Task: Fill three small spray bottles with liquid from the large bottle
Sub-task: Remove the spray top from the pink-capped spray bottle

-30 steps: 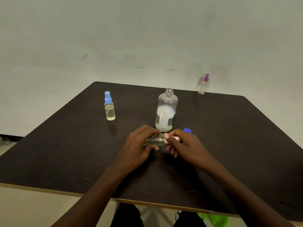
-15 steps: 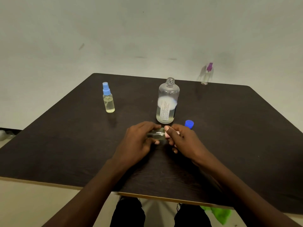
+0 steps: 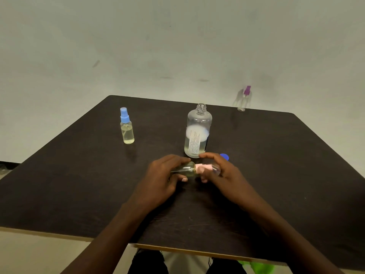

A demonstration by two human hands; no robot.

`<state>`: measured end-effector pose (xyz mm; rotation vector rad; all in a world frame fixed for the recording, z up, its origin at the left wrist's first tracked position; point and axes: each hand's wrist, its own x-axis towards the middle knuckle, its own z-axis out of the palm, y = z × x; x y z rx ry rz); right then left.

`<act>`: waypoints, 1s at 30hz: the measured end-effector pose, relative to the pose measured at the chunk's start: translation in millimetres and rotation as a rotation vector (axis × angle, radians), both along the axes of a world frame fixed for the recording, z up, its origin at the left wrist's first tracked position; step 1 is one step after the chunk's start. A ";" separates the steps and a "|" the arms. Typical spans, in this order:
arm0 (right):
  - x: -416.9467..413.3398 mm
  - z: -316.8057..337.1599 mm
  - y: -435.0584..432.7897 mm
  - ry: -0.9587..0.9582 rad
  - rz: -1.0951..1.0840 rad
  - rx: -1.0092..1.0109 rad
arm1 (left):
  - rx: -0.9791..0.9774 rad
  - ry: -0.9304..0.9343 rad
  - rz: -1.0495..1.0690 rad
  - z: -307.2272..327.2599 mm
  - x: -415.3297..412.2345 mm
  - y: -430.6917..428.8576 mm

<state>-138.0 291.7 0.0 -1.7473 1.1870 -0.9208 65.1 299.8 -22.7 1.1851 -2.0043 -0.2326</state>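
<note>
Your L hand (image 3: 164,178) curls round the body of the pink-top spray bottle (image 3: 186,169), which is held sideways btw both hands. Your R hand (image 3: 225,175) pinches its pink sprayer head (image 3: 204,167). The large bottle (image 3: 198,131) stands uncapped and partly full just behind your hands, w/ the blue cap (image 3: 224,156) beside it. The blue-top spray bottle (image 3: 127,131) stands back left on the table (image 3: 79,184) w/ liquid inside. The purple-top spray bottle (image 3: 244,99) is at the far right edge.
</note>
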 end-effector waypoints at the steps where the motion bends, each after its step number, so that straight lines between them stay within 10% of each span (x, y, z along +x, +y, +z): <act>1: -0.1 0.3 -1.4 -0.041 -0.001 0.064 | -0.006 -0.003 0.003 -0.1 0.2 -0.5; 16: 0.6 13.6 -6.3 0.024 0.078 0.431 | 0.032 -0.029 0.029 -1.7 -2.0 -2.3; 30: -30.2 11.7 -12.1 0.012 -0.020 0.258 | 0.021 0.005 0.027 -0.6 0.3 -1.3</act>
